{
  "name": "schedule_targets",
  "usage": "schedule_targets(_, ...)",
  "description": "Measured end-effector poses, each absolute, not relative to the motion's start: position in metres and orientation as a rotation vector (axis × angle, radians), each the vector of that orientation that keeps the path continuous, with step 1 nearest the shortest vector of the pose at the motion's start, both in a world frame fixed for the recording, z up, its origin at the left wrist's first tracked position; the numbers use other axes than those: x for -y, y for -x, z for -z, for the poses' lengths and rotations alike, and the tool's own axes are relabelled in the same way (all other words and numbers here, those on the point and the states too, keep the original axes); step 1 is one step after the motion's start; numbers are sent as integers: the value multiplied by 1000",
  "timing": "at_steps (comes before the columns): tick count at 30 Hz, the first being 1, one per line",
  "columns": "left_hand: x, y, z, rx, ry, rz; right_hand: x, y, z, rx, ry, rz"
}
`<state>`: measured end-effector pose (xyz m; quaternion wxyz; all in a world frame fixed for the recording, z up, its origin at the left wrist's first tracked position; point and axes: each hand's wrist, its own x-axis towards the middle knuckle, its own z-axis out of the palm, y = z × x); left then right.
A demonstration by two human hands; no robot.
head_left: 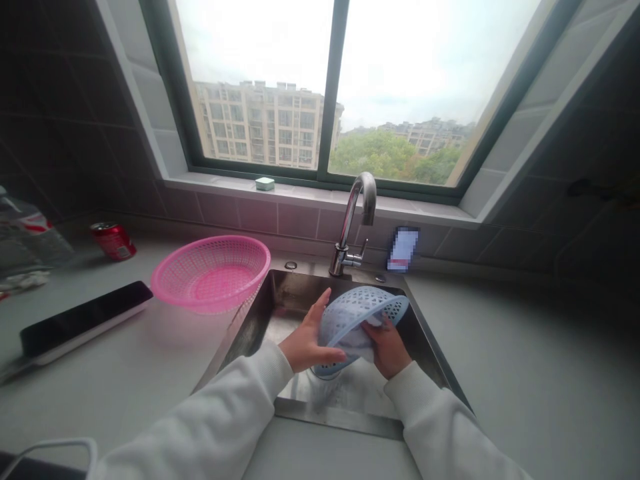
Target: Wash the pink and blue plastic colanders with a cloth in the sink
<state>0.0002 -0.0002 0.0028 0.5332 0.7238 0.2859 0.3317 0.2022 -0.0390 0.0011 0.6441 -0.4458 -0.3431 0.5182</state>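
Observation:
A light blue plastic colander (345, 310) with cut-out holes is tilted on its side over the metal sink (340, 415). My left hand (305, 343) grips its left side, the thumb over the rim and the fingers behind the outer wall. Inside the colander, my right hand (391, 350) is closed on a pale cloth (356, 341), pressing it against the inner wall. Part of the cloth is hidden by my right fingers. Behind the colander stands the chrome faucet (345, 230), its spout pointing down; no water shows from it.
A pink plastic basket (210, 303) rests left of the sink. Farther left are a red can (113, 241), a long black-and-white device (85, 323) and a clear plastic bottle (30, 233). A phone (403, 249) leans on the wall right of the faucet. A small green-white block (265, 183) lies on the windowsill.

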Motion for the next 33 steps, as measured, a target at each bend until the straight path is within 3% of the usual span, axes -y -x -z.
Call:
schedule_targets(4,-2,0,-1,-661,-1725,-749,37,-207,-11,618,969,-1136)
schedule_targets(8,-1,-1,1,-603,-1752,-788,39,-202,-7,814,1026,-1226)
schedule_targets(15,2,0,-7,-609,-1796,-809,39,-231,-7,1142,1223,-772)
schedule_targets(20,2,-1,-5,-612,-1806,-800,39,-213,-3,1110,1157,-916)
schedule_targets(26,3,1,-8,-687,-1840,-743,35,-206,-7,651,909,-1053)
schedule_targets(33,4,-2,-4,-562,-1753,-734,39,-199,1,768,929,-1184)
